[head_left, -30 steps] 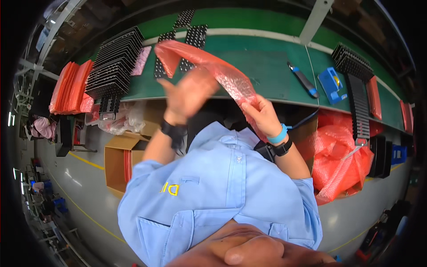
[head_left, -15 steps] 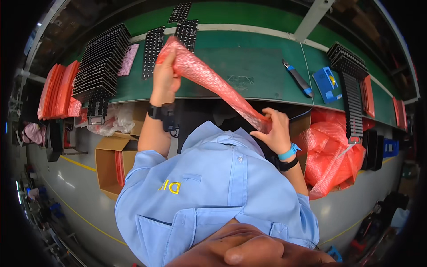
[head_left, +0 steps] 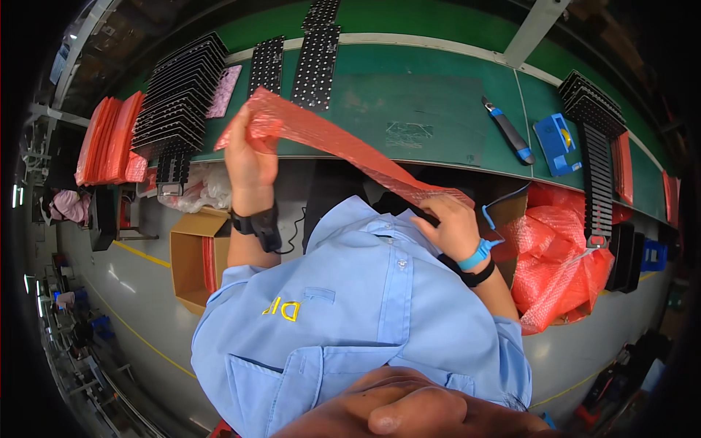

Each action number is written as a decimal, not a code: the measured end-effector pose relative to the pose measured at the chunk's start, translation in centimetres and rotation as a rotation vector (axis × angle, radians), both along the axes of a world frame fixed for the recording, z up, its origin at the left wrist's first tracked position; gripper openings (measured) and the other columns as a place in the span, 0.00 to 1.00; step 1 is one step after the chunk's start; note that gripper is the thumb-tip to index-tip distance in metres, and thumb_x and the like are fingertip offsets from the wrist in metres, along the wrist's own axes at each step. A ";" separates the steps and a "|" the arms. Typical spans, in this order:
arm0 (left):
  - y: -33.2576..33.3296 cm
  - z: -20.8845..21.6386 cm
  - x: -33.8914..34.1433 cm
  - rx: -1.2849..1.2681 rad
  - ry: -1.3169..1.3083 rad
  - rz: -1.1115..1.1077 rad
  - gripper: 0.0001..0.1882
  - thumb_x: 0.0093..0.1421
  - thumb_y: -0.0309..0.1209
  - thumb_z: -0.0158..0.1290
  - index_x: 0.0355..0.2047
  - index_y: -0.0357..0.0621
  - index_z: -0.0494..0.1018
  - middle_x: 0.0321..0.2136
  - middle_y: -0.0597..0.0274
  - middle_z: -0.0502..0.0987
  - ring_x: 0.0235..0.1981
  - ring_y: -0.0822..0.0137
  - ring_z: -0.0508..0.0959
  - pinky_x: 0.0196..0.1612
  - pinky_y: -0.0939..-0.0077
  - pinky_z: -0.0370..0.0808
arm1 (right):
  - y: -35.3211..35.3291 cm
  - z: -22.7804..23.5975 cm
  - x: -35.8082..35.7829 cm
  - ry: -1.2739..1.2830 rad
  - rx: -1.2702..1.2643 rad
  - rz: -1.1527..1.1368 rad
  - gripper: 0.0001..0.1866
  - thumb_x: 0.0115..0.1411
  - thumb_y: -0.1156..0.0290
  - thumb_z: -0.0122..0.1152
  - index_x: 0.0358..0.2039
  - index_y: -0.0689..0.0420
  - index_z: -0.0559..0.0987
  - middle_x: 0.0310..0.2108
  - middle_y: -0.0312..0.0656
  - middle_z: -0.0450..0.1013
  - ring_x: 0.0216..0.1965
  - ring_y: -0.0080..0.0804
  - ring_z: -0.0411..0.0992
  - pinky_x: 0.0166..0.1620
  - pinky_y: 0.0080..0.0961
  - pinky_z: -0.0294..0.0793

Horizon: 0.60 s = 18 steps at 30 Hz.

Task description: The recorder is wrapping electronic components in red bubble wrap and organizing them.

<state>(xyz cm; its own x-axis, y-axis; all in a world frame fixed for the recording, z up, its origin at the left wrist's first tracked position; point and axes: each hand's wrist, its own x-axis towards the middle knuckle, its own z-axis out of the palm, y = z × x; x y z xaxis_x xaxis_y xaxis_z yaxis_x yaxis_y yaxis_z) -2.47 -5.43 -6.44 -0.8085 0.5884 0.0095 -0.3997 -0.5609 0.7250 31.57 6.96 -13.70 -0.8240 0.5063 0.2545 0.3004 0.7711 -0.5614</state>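
Note:
A long red bubble-wrap bag (head_left: 343,150) stretches slantwise in front of my chest, over the near edge of the green bench. Its upper left end is gripped by my left hand (head_left: 250,160), whose fingertips are partly covered by the plastic. My right hand (head_left: 451,228) pinches the lower right end between thumb and fingers. The bag looks flat along its middle, and nothing shows inside it. Beyond it, black perforated panels (head_left: 315,69) lie on the bench.
Stacked black angled panels (head_left: 179,102) and red bags (head_left: 109,139) stand at the left. Blue-handled cutters (head_left: 509,131) and a blue tape dispenser (head_left: 556,144) lie at the right. Below the bench are a cardboard box (head_left: 188,259) and a heap of red bubble wrap (head_left: 558,255).
My left hand has moved down and left, with the bag's end folding over it. The bag lies flatter now. The bench has shifted slightly rightward in view.

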 end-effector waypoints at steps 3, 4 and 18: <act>0.8 0.6 5.1 0.030 0.049 -0.043 0.12 0.66 0.31 0.48 0.45 0.36 0.73 0.41 0.56 0.79 0.38 0.65 0.80 0.38 0.69 0.80 | -1.7 6.0 -7.0 0.541 0.282 0.016 0.20 0.44 0.72 0.72 0.38 0.60 0.77 0.38 0.46 0.75 0.39 0.49 0.74 0.43 0.35 0.75; 0.7 0.6 6.8 0.020 0.107 -0.025 0.14 0.66 0.31 0.48 0.46 0.34 0.72 0.42 0.54 0.78 0.40 0.62 0.80 0.42 0.67 0.79 | -1.5 6.3 -9.0 0.544 0.285 0.011 0.20 0.44 0.72 0.72 0.38 0.60 0.77 0.38 0.46 0.75 0.39 0.49 0.74 0.43 0.35 0.75; 6.5 2.2 5.2 -0.003 0.791 -0.814 0.21 0.56 0.31 0.60 0.47 0.35 0.71 0.43 0.56 0.77 0.43 0.62 0.79 0.47 0.72 0.74 | 3.1 5.2 -12.6 0.225 -0.859 0.608 0.13 0.66 0.66 0.49 0.41 0.63 0.76 0.36 0.45 0.77 0.38 0.34 0.76 0.41 0.27 0.73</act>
